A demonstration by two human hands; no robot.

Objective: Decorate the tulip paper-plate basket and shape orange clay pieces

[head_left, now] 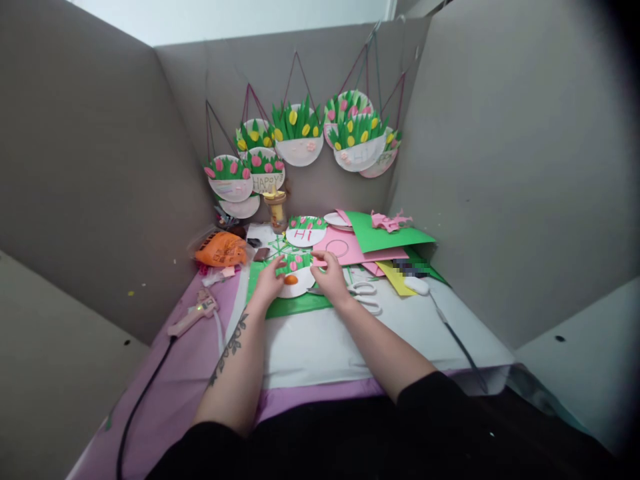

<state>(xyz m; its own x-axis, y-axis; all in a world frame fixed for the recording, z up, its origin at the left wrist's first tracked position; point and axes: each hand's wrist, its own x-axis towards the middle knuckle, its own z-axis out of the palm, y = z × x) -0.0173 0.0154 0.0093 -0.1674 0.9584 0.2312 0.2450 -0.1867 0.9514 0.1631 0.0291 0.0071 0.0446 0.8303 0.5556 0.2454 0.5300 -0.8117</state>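
Note:
A paper plate craft (302,283) with green paper grass and pink paper flowers lies in front of me on a green sheet (290,308). On its white lower half sits a small orange oval (291,280). My left hand (270,281) grips the craft's left edge with curved fingers. At the right edge, my right hand (331,279) holds it between thumb and fingers. White-handled scissors (369,289) lie by my right wrist, their blades reaching toward the plate. Just behind stands another plate craft (306,235) marked "Hi".
A pink glue gun (194,317) with a black cord lies left, near an orange bag (221,249). Pink paper (345,248), green paper (390,235) and a white corded tool (417,286) are at right. A drink cup (276,212) stands behind; finished plates (299,151) hang on the grey partition.

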